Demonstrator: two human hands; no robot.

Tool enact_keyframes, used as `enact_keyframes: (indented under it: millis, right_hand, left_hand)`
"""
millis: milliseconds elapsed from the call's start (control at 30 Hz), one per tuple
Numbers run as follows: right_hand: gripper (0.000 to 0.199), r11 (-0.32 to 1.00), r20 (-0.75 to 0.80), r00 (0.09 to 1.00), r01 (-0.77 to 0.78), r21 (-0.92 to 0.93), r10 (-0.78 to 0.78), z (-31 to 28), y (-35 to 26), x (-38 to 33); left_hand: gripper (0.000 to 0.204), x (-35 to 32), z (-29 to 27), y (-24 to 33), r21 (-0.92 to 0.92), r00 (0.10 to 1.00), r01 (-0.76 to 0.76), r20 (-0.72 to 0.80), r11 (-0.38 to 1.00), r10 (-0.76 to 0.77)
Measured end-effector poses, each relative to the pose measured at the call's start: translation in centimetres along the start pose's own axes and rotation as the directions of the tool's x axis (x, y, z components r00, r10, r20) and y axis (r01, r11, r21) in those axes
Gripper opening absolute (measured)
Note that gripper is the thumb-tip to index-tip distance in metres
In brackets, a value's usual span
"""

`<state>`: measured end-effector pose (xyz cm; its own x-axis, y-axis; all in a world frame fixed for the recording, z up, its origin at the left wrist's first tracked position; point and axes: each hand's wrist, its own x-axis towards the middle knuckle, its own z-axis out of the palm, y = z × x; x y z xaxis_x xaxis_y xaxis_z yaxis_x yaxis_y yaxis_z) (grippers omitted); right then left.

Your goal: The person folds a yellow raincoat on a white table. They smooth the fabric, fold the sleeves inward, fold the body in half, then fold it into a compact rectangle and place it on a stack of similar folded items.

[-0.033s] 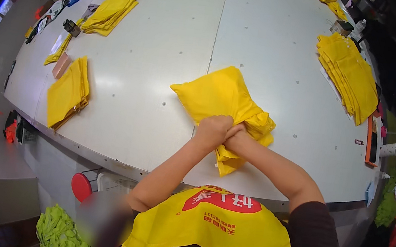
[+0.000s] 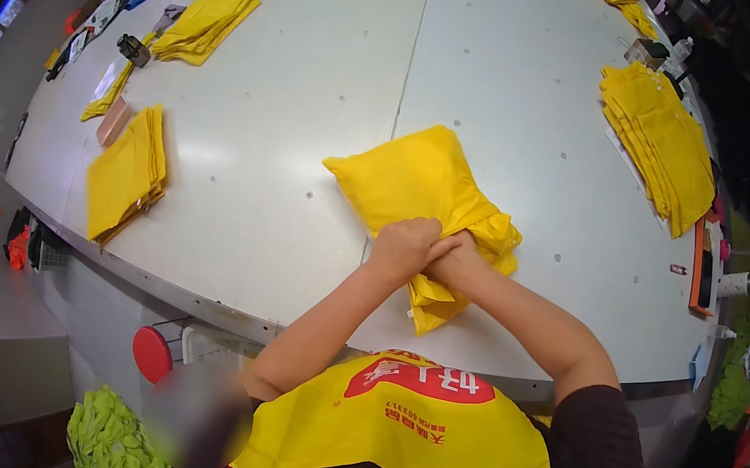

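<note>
The left hand's grip (image 2: 406, 246) clenches the yellow bundle (image 2: 416, 171) where it gathers; the right hand (image 2: 454, 259) meets it, fingers hidden, so I cannot tell its hold. On the near surface (image 2: 262, 153), the bundle seems light, soft, best held there.

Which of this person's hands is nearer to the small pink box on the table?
The left hand. It is on the yellow bundle, well to the right of the pink box; the right hand is beside it, slightly farther right.
</note>
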<state>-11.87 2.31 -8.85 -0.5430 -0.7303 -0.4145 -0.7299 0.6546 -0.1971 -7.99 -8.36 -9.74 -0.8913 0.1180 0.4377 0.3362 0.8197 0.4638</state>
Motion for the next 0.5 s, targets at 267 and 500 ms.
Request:
enact_keyframes:
  millis: [267, 500]
  right_hand:
    - [0.049, 0.924, -0.722, 0.687, 0.218, 0.313, 0.083, 4.3, 9.1, 4.6]
    - [0.048, 0.82, -0.719, 0.611, 0.19, 0.54, 0.332, 4.7, 7.2, 6.9]
  left_hand:
    - [0.035, -0.1, 2.1, 2.0, -0.175, 0.988, -0.061, 0.128, 0.983, 0.084]
    - [0.035, 0.2, 1.1, 1.2, -0.125, 0.965, 0.056, 0.261, 0.991, -0.022]
